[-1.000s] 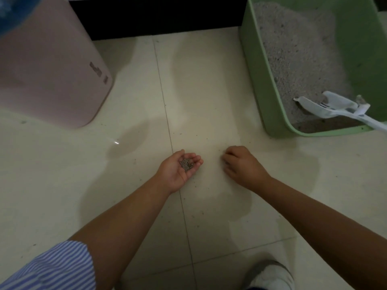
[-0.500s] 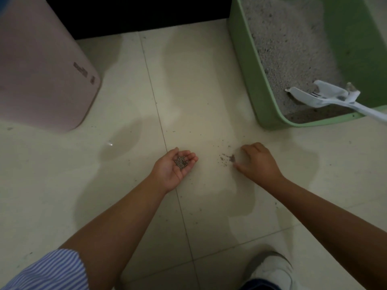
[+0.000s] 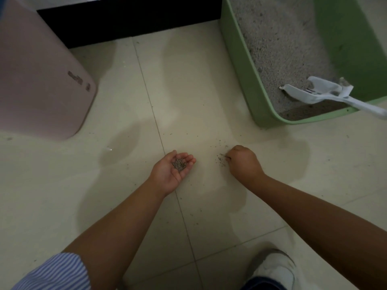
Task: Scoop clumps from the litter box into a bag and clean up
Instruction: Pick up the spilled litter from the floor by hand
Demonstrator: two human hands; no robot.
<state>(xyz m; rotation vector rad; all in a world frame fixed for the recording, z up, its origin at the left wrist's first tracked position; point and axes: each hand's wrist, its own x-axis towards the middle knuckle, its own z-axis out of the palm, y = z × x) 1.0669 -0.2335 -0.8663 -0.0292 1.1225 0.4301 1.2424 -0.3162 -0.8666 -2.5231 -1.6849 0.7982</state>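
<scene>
Curled tighter now, right hand (image 3: 244, 162) at the litter grains (image 3: 222, 159) on the floor (image 3: 188, 97).
Left hand (image 3: 171, 171) cupped palm-up, fingers relaxed, cradling gathered litter (image 3: 179, 164); scoop (image 3: 314, 94) resting inside green litter box (image 3: 236, 59).

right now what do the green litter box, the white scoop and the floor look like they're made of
Green litter box: looks like moulded plastic, matt, with smooth walls and a rounded rolled rim.
White scoop: probably hard plastic, slightly glossy, thin-walled with slots.
Floor: seemingly glazed cream tile, given straight grout lines and a soft sheen.
</scene>
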